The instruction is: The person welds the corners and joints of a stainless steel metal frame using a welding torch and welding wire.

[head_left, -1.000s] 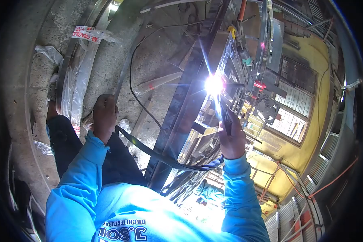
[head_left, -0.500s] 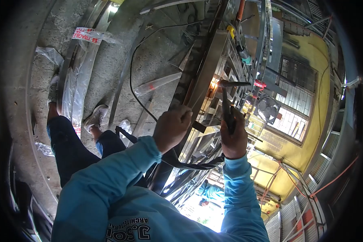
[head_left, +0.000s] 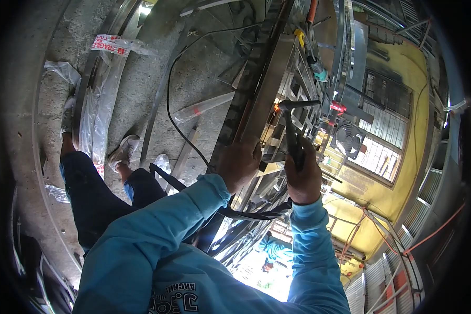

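"Where's the welding torch?"

"In the right hand, its fingers wrapped round the handle. The torch's far end sits just right of an orange glow on the metalwork."

"And the left hand?"

"Clenched, near side, by the long metal beam. I can't tell whether it touches the beam or encloses anything."

"What could go wrong?"

"A burn, I'd judge: those bare fingers could stray onto hot metal. And the black cable, passing behind the left sleeve, could snag and pull the torch askew."
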A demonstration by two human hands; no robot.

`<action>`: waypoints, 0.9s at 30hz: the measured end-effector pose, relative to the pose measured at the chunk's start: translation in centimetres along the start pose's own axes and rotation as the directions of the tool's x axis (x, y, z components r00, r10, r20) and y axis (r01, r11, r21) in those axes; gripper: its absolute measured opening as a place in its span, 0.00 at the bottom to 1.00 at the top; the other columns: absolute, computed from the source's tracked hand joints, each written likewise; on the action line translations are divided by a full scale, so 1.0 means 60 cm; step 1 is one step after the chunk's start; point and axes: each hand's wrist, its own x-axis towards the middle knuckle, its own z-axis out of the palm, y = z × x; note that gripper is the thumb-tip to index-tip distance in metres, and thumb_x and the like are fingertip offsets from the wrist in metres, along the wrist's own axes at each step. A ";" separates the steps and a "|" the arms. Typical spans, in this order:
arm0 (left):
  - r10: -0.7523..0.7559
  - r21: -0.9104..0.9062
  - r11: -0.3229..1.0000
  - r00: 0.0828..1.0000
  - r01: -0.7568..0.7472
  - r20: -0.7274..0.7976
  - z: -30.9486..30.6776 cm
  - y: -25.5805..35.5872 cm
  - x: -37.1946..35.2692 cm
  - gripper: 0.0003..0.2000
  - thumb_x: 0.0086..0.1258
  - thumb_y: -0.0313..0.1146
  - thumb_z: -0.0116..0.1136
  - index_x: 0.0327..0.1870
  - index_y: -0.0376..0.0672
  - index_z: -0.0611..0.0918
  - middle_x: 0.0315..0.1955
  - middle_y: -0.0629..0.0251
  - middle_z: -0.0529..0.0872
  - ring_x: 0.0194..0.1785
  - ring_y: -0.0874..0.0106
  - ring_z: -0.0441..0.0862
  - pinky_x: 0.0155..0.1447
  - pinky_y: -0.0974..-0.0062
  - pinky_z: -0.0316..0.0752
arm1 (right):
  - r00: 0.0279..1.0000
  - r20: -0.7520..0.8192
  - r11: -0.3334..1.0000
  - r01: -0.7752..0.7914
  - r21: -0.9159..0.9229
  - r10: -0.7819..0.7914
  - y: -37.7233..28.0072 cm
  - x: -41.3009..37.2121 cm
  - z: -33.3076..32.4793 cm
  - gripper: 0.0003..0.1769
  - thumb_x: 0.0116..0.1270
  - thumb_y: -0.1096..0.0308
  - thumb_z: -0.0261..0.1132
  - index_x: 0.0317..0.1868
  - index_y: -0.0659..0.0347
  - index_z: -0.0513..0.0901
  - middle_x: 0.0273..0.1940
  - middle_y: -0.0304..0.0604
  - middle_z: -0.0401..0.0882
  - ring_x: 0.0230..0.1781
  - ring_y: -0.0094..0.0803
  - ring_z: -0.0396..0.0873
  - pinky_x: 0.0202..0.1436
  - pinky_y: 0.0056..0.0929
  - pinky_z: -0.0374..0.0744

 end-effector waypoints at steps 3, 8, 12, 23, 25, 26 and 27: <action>-0.006 0.035 0.999 1.000 0.006 0.008 -0.002 0.008 -0.002 0.09 0.78 0.35 0.58 0.44 0.39 0.83 0.24 0.44 0.85 0.29 0.46 0.87 0.33 0.52 0.81 | 0.999 -0.017 0.999 0.044 0.001 -0.044 0.001 0.002 0.001 0.28 0.72 0.74 0.67 0.71 0.63 0.72 0.51 0.60 0.88 0.49 0.51 0.90 0.47 0.41 0.87; -0.003 0.030 1.000 1.000 0.002 0.019 0.000 0.006 -0.002 0.08 0.78 0.34 0.58 0.45 0.39 0.83 0.25 0.44 0.85 0.29 0.45 0.86 0.33 0.51 0.79 | 0.999 0.004 0.998 0.050 -0.031 -0.050 0.012 0.000 0.006 0.28 0.72 0.72 0.67 0.71 0.60 0.73 0.51 0.60 0.87 0.48 0.55 0.90 0.47 0.44 0.88; 0.087 0.058 0.994 0.995 -0.089 0.039 0.001 0.001 -0.002 0.06 0.74 0.30 0.57 0.42 0.38 0.83 0.29 0.47 0.84 0.33 0.50 0.85 0.36 0.55 0.79 | 0.996 0.059 0.997 0.076 -0.027 -0.074 0.018 -0.003 -0.001 0.30 0.71 0.72 0.67 0.72 0.58 0.73 0.51 0.61 0.87 0.46 0.55 0.90 0.46 0.46 0.89; 0.014 -0.009 1.000 1.000 -0.014 0.001 0.002 0.013 0.000 0.08 0.78 0.34 0.58 0.42 0.39 0.82 0.29 0.46 0.86 0.33 0.47 0.87 0.36 0.53 0.81 | 0.999 0.042 0.998 0.017 0.062 -0.020 0.024 -0.003 0.004 0.31 0.71 0.72 0.68 0.72 0.60 0.71 0.53 0.62 0.86 0.49 0.56 0.89 0.49 0.44 0.88; 0.010 0.010 1.000 1.000 -0.010 -0.006 0.003 0.011 0.000 0.08 0.79 0.35 0.57 0.42 0.39 0.82 0.27 0.45 0.87 0.32 0.46 0.87 0.35 0.52 0.81 | 0.998 -0.011 0.995 0.060 0.076 -0.059 0.032 -0.004 0.010 0.30 0.71 0.72 0.68 0.71 0.63 0.71 0.53 0.62 0.86 0.50 0.55 0.89 0.49 0.43 0.87; 0.004 0.017 1.000 1.000 -0.004 0.003 0.003 0.009 0.000 0.08 0.79 0.35 0.57 0.42 0.39 0.82 0.27 0.45 0.87 0.32 0.46 0.87 0.35 0.51 0.81 | 0.999 -0.015 0.998 0.041 0.043 -0.040 0.029 -0.005 0.008 0.29 0.71 0.72 0.68 0.71 0.64 0.71 0.53 0.62 0.87 0.50 0.55 0.89 0.49 0.43 0.87; 0.002 0.009 1.000 1.000 -0.003 0.012 0.001 0.009 0.001 0.08 0.79 0.35 0.57 0.43 0.39 0.82 0.27 0.45 0.87 0.32 0.45 0.87 0.35 0.51 0.81 | 0.998 -0.027 0.997 0.052 0.061 -0.051 0.027 -0.004 0.010 0.29 0.72 0.72 0.68 0.71 0.63 0.72 0.52 0.61 0.87 0.49 0.55 0.90 0.48 0.44 0.87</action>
